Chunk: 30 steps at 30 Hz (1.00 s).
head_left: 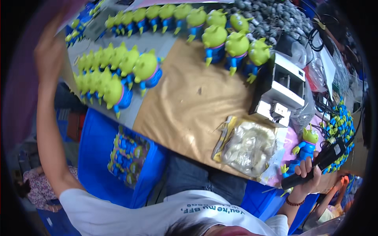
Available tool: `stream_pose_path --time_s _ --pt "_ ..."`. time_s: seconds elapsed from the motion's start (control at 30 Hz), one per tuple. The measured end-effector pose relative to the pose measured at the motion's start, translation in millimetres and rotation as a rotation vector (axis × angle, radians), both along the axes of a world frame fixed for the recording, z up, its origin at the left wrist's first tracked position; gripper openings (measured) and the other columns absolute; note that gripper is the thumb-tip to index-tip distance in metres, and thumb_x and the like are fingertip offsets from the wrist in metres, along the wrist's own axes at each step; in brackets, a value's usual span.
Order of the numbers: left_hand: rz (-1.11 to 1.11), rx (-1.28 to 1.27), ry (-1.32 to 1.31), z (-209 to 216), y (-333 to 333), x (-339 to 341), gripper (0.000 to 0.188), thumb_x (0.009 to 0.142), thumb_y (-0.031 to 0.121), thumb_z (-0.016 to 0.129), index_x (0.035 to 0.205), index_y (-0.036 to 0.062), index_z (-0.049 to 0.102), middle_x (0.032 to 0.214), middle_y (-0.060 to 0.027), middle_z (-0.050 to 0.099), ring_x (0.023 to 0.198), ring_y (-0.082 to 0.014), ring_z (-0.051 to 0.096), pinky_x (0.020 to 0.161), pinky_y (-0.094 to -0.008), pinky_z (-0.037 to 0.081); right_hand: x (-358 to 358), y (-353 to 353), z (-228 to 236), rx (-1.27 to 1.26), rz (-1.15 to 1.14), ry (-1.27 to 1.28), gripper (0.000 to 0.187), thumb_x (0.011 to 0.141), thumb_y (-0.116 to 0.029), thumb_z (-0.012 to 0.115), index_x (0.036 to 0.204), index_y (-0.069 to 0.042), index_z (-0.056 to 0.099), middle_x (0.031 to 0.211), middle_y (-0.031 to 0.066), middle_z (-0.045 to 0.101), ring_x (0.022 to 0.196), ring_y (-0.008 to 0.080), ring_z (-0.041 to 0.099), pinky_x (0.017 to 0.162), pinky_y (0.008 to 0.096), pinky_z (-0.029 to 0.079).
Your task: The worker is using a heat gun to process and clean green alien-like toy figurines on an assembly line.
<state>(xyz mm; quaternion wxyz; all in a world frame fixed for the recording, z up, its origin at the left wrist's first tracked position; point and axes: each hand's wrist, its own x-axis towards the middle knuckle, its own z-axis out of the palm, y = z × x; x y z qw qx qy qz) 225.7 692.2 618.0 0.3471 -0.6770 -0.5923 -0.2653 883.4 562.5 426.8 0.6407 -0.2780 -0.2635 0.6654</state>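
My left hand [49, 49] is raised at the far left, beside a blurred purple shape [17, 90]; its fingers are too smeared to read. At the lower right my right hand [309, 176] is closed around a black cylindrical hand-held tool [330, 156]. Just behind that hand a green-headed, blue-bodied alien figure [307, 143] stands on a pink surface, and part of another blue figure shows next to my fingers. More such figures stand in two rows [143, 67] on the table's left side, in a line [167, 13] along the back, and in a group [236, 43] at the back right.
A white machine [285, 86] stands on the table's right side, behind a clear plastic bag [250, 147]. Grey parts [267, 19] are heaped at the back. A blue bin [92, 145] with figures sits below the left edge. Other people [45, 183] are at both sides.
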Motion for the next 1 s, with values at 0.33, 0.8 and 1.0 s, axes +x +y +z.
stream_pose_path --time_s 0.33,0.8,1.0 --pt "-0.382 -0.49 0.228 -116 333 78 0.051 0.083 -0.008 0.046 0.126 0.013 0.065 0.126 -0.0123 0.066 0.12 -0.0328 0.059 0.101 -0.0405 0.047 39 -1 -4 -0.144 -0.265 -0.154 0.042 0.094 -0.015 0.056 0.13 -0.006 0.035 0.076 0.003 0.042 0.061 0.0121 0.047 0.061 0.0308 0.045" --pt "-0.259 -0.277 0.537 -178 399 93 0.037 0.083 0.0 0.056 0.109 0.0201 0.072 0.11 0.0039 0.068 0.129 -0.0229 0.052 0.11 -0.0478 0.036 54 23 -26 -0.24 -0.368 -0.316 0.043 0.094 -0.014 0.057 0.13 -0.004 0.036 0.076 0.0032 0.042 0.061 0.0118 0.046 0.06 0.03 0.046" --pt "-0.221 -0.125 0.569 -181 395 84 0.03 0.082 0.006 0.06 0.104 0.0225 0.072 0.111 0.0067 0.067 0.129 -0.0207 0.05 0.11 -0.0491 0.034 58 25 -32 -0.254 -0.38 -0.342 0.044 0.093 -0.015 0.058 0.129 -0.005 0.035 0.076 0.0034 0.042 0.061 0.0119 0.047 0.06 0.0304 0.047"
